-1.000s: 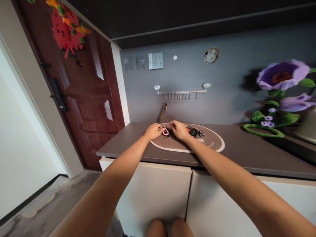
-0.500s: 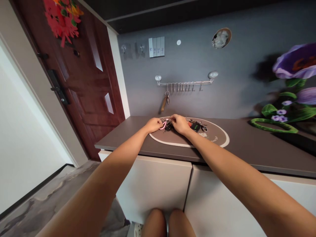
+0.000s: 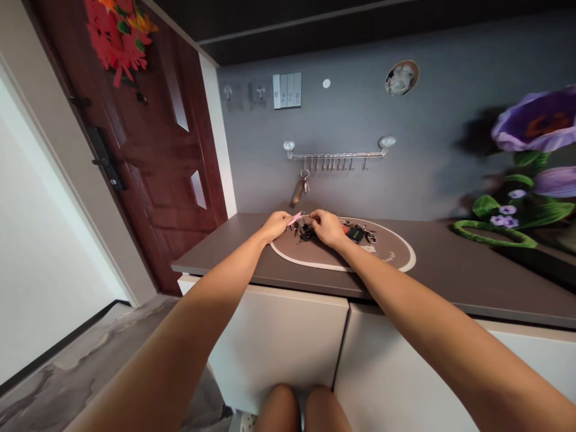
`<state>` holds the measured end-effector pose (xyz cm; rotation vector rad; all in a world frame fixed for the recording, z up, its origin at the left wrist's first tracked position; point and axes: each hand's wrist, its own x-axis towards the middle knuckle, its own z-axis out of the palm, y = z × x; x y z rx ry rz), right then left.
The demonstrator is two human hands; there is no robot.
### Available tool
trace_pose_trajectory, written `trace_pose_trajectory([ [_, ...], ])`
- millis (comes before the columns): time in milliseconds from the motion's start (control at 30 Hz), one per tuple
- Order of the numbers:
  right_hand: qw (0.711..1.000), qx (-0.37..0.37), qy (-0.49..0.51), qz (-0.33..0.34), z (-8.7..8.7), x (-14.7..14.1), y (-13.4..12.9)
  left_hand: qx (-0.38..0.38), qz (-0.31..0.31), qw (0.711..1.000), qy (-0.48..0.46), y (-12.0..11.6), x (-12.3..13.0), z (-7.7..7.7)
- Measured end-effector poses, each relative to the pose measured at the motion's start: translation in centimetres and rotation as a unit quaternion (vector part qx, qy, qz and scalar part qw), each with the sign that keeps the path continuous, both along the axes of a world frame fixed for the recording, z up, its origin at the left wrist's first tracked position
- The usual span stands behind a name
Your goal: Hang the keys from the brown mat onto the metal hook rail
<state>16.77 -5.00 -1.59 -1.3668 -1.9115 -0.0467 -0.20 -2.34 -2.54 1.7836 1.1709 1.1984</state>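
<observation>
Both hands are over the left part of an oval brown mat (image 3: 310,255) with a pale rim. My left hand (image 3: 276,225) is closed on a pink strap (image 3: 295,219). Just to its right, my right hand (image 3: 326,227) pinches a small metal piece, seemingly a ring or key, joined to the strap's end. Dark keys (image 3: 306,233) lie on the mat below and between the hands. A black fob (image 3: 356,234) and more keys sit right of my right hand. One key ring (image 3: 305,174) with a brown tag hangs from the hook rail (image 3: 337,156).
The mat lies on a dark countertop (image 3: 450,270) above white cabinet doors (image 3: 279,324). Purple plush flowers (image 3: 535,120) with a green looped base stand at the right. A dark red door (image 3: 157,180) is at the left; switches (image 3: 288,90) are on the wall.
The pink strap has been lifted off the mat and now stretches toward my right hand. My left hand has risen slightly. The view has shifted a little.
</observation>
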Motion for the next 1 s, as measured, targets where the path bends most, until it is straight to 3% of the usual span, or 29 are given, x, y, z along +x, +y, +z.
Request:
trace_pose_trajectory([
  [133,0.999,0.025,0.023,-0.003,0.1,0.0,-0.1,-0.043,-0.055,0.986,-0.148,0.1,0.2,0.4],
  [267,0.997,0.052,0.057,0.011,0.2,-0.1,-0.2,-0.088,-0.132,0.944,-0.291,-0.8,0.4,1.1],
  [367,0.995,0.062,0.080,0.023,0.3,-0.2,-0.3,-0.108,-0.184,0.914,-0.345,-1.2,0.4,1.4],
  [600,0.990,0.082,0.091,0.076,0.6,-0.3,-0.6,-0.129,-0.227,0.896,-0.359,-1.5,0.1,1.9],
  [1000,0.980,0.143,0.097,0.099,1.1,-0.2,-1.1,-0.137,-0.257,0.874,-0.389,-1.8,-0.2,2.1],
])
